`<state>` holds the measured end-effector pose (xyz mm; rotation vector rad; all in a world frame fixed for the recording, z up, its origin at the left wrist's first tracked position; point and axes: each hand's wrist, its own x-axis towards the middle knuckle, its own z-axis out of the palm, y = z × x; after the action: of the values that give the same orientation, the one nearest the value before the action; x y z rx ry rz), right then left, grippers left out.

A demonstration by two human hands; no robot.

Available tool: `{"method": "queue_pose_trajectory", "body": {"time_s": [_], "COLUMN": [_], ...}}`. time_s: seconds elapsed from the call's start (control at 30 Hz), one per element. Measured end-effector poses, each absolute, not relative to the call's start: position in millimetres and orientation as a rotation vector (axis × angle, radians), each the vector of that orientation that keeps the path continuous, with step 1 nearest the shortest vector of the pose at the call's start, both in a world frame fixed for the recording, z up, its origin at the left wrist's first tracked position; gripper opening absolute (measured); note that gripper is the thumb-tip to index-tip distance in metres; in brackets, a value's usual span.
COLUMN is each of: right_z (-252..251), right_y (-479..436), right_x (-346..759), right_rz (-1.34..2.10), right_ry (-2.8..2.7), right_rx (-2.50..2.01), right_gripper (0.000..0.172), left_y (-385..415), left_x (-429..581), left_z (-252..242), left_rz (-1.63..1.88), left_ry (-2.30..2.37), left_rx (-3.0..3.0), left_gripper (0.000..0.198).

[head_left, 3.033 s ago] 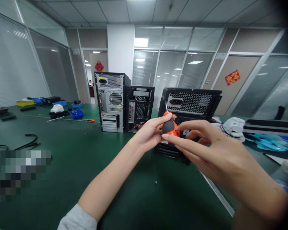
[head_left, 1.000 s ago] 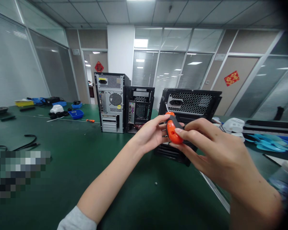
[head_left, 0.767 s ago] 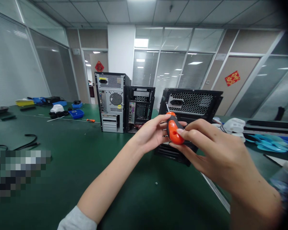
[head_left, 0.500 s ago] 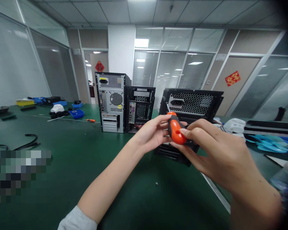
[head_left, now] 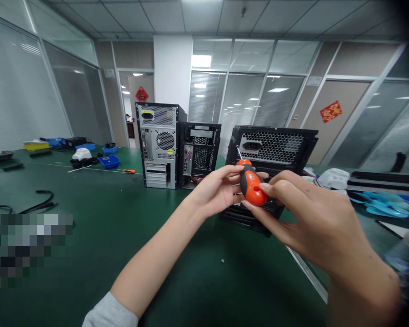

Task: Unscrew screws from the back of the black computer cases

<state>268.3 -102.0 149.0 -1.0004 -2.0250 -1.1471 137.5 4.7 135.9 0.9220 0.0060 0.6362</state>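
A screwdriver with an orange and black handle (head_left: 251, 187) is held up in front of me, its thin metal shaft pointing up and left toward a black computer case (head_left: 272, 150). My left hand (head_left: 214, 192) pinches the handle's upper part with fingers curled round it. My right hand (head_left: 306, 217) grips the handle's lower end between thumb and fingertips. The black case lies close behind the hands on the green table (head_left: 98, 227).
Two upright computer towers, a grey one (head_left: 157, 145) and a black one (head_left: 198, 153), stand mid-table. Blue bins (head_left: 108, 161) and tools lie far left, a black cable (head_left: 37, 202) at left, white and blue items (head_left: 334, 178) at right. A tiny screw (head_left: 222, 260) lies near.
The screwdriver handle has turned in my fingers and shifted slightly right and down; the orange side with a hole faces me now. Both hands stay on it.
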Motion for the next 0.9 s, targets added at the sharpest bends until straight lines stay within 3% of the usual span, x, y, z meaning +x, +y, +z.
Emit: {"method": "queue_pose_trajectory", "body": {"time_s": [0.9], "right_z": [148.6], "right_y": [-100.4], "right_x": [265.8], "right_rz": [-1.204], "right_ry": [-1.956], "right_rx": [-0.985], "right_gripper": [0.02], "left_y": [-0.6], "left_x": [136.4], "left_z": [140.1], "left_rz": [0.576], "left_ry": [0.072], "left_rx": [0.796], "left_gripper": [0.038]}}
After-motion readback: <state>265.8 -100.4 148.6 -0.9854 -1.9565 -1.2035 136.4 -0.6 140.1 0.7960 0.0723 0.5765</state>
